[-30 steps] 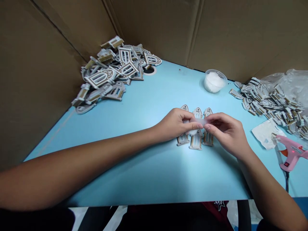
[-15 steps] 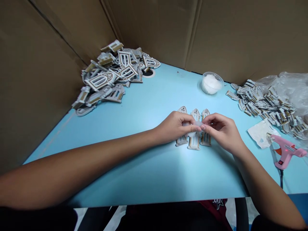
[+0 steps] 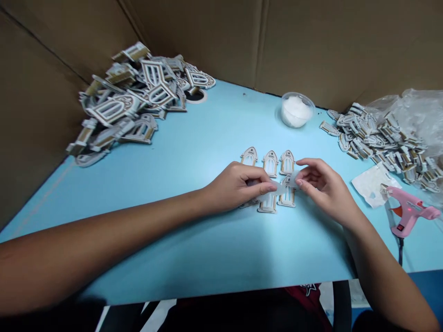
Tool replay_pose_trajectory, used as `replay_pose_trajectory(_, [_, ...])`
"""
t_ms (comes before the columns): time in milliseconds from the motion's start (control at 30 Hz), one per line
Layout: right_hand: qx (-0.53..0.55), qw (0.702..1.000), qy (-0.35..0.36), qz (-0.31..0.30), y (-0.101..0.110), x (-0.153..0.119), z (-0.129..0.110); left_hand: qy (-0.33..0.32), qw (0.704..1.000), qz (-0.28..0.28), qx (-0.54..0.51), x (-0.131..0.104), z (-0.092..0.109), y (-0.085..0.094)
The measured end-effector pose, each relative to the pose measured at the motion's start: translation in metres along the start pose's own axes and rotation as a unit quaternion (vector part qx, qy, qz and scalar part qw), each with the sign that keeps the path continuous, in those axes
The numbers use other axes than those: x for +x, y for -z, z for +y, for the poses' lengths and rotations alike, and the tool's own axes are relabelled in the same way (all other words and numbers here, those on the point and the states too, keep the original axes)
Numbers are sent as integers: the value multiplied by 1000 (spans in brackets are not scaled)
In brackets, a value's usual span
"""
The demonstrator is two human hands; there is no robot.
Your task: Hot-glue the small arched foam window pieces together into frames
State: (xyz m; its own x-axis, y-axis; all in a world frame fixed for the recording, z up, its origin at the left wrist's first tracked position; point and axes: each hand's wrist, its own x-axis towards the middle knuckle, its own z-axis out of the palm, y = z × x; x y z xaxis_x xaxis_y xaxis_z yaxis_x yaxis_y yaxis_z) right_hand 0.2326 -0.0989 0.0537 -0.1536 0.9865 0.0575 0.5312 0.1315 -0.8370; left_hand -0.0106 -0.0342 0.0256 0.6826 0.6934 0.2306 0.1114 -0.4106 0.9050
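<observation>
My left hand pinches a thin, whitish translucent piece between thumb and forefinger. Another small translucent piece sits in the fingertips of my right hand, a short way to the right. Both hands hover over several small arched window frames, white with gold-brown edges, lying in two rows on the blue table. The left hand covers part of the lower row; a lower frame shows between the hands.
Larger window frames are heaped at the back left. A clear tub of white material stands at the back. To the right are a pile of small frames, plastic bags, a white scrap and a pink glue gun. Cardboard walls border the table.
My hands have moved apart, so a gap shows between the fingertips and each holds a separate translucent piece. The whole view has shifted slightly, and more of the frames' upper row is visible.
</observation>
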Motion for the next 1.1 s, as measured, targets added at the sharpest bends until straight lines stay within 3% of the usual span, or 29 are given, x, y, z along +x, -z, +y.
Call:
replay_pose_trajectory(100, [-50,997,-7,-52,4,0,0,-71,994,-75,40,-7,3,-4])
replay_pose_trajectory(233, [-85,992,-29,-85,3,0,-3,-195,963,-172,67,-26,17,-22])
replay_pose_trajectory(400, [-81,992,-41,-85,1,0,-1,-209,938,-265,79,-41,27,-38])
replay_pose_trajectory(633, [-105,988,-22,-111,-5,1,-1,-175,947,-257,81,-38,17,-40])
replay_pose_trajectory(733, [-137,986,7,-95,-7,1,1,-174,947,-255,85,-39,15,-40])
replay_pose_trajectory(1100, [-183,979,62,-63,-6,1,-2,-228,947,-212,77,-42,13,-41])
